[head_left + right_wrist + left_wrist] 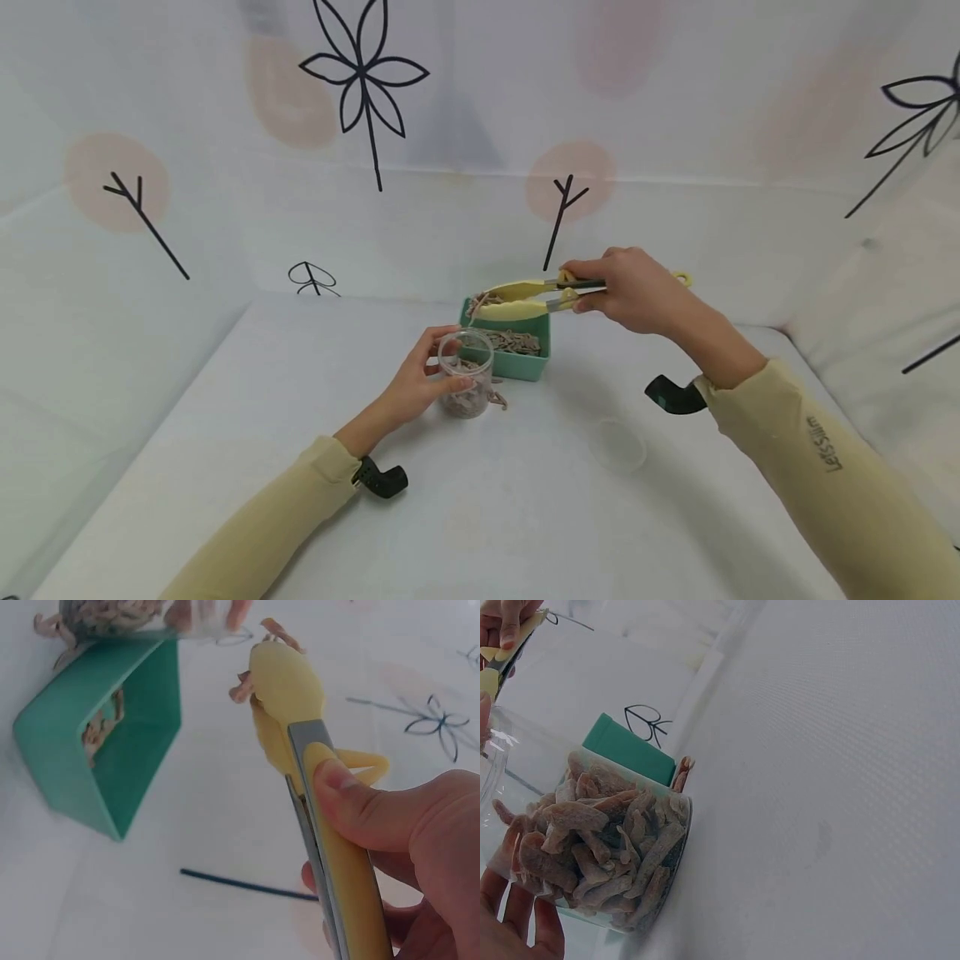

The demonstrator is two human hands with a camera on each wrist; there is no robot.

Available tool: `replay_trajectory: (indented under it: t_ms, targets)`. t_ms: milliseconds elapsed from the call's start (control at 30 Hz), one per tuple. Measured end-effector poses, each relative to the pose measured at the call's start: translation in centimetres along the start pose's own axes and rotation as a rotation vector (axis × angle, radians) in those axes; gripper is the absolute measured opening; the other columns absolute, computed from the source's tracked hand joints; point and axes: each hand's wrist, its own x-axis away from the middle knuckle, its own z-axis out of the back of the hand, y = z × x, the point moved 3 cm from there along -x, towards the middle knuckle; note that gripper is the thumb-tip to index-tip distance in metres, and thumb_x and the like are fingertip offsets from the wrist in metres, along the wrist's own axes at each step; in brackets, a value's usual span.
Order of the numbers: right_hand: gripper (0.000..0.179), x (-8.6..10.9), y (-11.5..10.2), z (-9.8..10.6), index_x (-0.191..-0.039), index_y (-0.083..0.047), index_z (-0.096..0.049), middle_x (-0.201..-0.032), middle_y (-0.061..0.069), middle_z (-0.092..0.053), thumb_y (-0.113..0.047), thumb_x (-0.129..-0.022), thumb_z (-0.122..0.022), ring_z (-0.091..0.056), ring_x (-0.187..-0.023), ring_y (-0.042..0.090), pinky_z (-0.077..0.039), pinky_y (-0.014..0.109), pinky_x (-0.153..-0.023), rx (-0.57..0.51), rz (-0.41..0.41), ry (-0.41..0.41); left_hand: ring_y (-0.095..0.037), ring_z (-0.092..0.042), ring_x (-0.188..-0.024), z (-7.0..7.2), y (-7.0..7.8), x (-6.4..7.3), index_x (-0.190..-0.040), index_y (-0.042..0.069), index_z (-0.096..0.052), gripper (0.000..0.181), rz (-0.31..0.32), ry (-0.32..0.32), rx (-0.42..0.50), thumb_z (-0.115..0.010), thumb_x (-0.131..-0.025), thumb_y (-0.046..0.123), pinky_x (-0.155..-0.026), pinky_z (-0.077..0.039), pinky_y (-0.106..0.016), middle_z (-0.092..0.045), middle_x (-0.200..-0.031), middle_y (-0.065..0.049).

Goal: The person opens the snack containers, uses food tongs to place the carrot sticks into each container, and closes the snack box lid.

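My left hand (411, 385) grips a clear round jar (467, 402), its fingers wrapped round the side. Brown, powdery-looking dried strips (600, 847) fill much of the jar, as the left wrist view shows. With my right hand (637, 292) I hold yellow-tipped tongs (517, 311) by their handles. Several strips (241, 688) stick out from between the tong tips, which are above the jar's open mouth and the green box in the head view. The green rectangular box (525, 367) stands just behind the jar and contains more of these strips (513, 342).
A few loose strips (497, 400) lie on the table beside the jar. A clear round lid (618, 446) lies flat on the white table (480, 517), right of the jar. A patterned white sheet (450, 233) rises behind the table.
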Motion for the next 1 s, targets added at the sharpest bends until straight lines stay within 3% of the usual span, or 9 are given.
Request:
replay_trajectory:
  t_ms: [167,400,600,1000]
  targets:
    - [0.048,0.5,-2.1,0.2,-0.133,-0.012,-0.065,-0.094,0.004,-0.064,-0.017,-0.087,-0.079,-0.054,-0.084,0.022,-0.045,0.034,-0.063,0.027,0.023,-0.054,-0.031,-0.044,-0.127,0.1,-0.1,0.0,-0.147,0.018,-0.038,0.07,0.018,0.0,-0.014,-0.077,-0.089,0.015,-0.102,-0.039,-0.053,-0.049,-0.135,-0.016]
    - [0.046,0.4,-4.2,-0.7,-0.13,-0.016,-0.067,-0.094,0.006,-0.063,-0.019,-0.086,-0.08,-0.056,-0.085,0.023,-0.048,0.033,-0.061,0.138,0.083,-0.081,-0.032,-0.045,-0.122,-0.1,3.6,0.7,-0.148,0.004,-0.035,0.068,0.047,-0.022,-0.015,-0.072,-0.09,0.003,-0.103,-0.039,-0.052,-0.048,-0.131,-0.019]
    - [0.047,0.0,-4.9,-1.4,-0.129,-0.015,-0.068,-0.094,0.006,-0.067,-0.018,-0.084,-0.082,-0.058,-0.091,0.025,-0.05,0.035,-0.063,0.179,0.133,-0.072,-0.031,-0.045,-0.121,-0.1,3.6,0.7,-0.148,0.004,-0.036,0.069,0.05,-0.017,-0.019,-0.073,-0.09,0.004,-0.102,-0.04,-0.051,-0.048,-0.132,-0.018]
    - [0.053,-0.5,-5.3,-1.0,-0.134,-0.015,-0.065,-0.1,0.008,-0.065,-0.017,-0.084,-0.082,-0.058,-0.092,0.026,-0.05,0.036,-0.064,0.188,0.112,-0.118,-0.031,-0.045,-0.12,-0.1,3.6,0.8,-0.147,0.004,-0.036,0.068,0.05,-0.013,-0.007,-0.073,-0.09,0.004,-0.103,-0.039,-0.052,-0.049,-0.131,-0.02]
